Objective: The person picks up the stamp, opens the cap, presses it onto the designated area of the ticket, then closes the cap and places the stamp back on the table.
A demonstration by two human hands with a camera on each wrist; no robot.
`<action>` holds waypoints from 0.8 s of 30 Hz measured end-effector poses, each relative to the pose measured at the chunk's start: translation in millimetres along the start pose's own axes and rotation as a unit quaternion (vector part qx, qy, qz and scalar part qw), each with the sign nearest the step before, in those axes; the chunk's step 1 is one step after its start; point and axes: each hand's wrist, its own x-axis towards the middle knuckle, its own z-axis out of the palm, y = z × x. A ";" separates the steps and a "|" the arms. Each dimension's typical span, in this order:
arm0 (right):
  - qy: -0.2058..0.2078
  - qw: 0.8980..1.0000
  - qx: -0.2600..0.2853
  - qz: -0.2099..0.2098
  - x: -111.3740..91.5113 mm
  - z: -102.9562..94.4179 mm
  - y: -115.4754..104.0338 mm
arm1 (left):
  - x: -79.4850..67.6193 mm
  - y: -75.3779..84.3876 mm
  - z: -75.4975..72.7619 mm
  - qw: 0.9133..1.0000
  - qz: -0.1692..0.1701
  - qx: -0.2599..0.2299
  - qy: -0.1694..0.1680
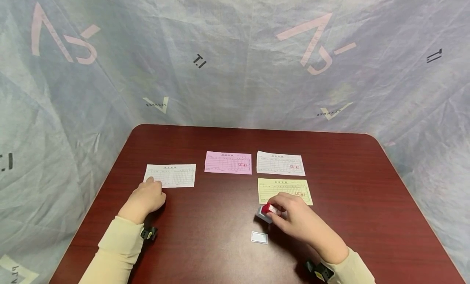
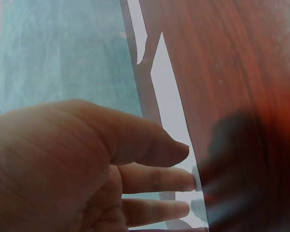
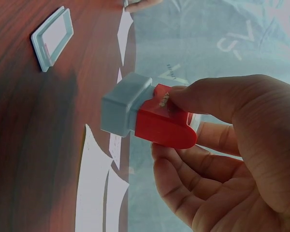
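My right hand (image 1: pixel 293 214) pinches a self-inking stamp (image 3: pixel 152 113) by its red handle, thumb on one side and fingers on the other. The stamp's grey base points left, just below the yellow slip (image 1: pixel 271 189) in the head view. Flat on the table nearby lies a shallow grey rectangular cap (image 1: pixel 259 237) with a raised rim. At the left, my left hand (image 1: pixel 147 197) reaches to the lower left corner of a white printed slip (image 1: pixel 176 176), its fingers fairly straight. In the left wrist view that slip (image 2: pixel 169 106) runs beneath the fingertips.
A pink slip (image 1: pixel 227 163) and another white slip (image 1: pixel 280 163) lie side by side toward the back. Those two and the yellow one each bear a red boxed mark. The dark red wooden table (image 1: pixel 205 235) ends at grey cloth walls (image 1: pixel 235 72).
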 end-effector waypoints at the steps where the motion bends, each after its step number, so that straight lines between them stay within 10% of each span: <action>1: -0.001 1.000 -0.001 0.002 -0.1 -0.1 0.2 | -1.0 0.5 0.3 1.000 0.001 0.002 0.000; 24: -0.006 1.000 0.005 0.008 0.6 -0.7 -2.0 | -20.5 27.6 4.3 0.999 -0.030 -0.005 -0.024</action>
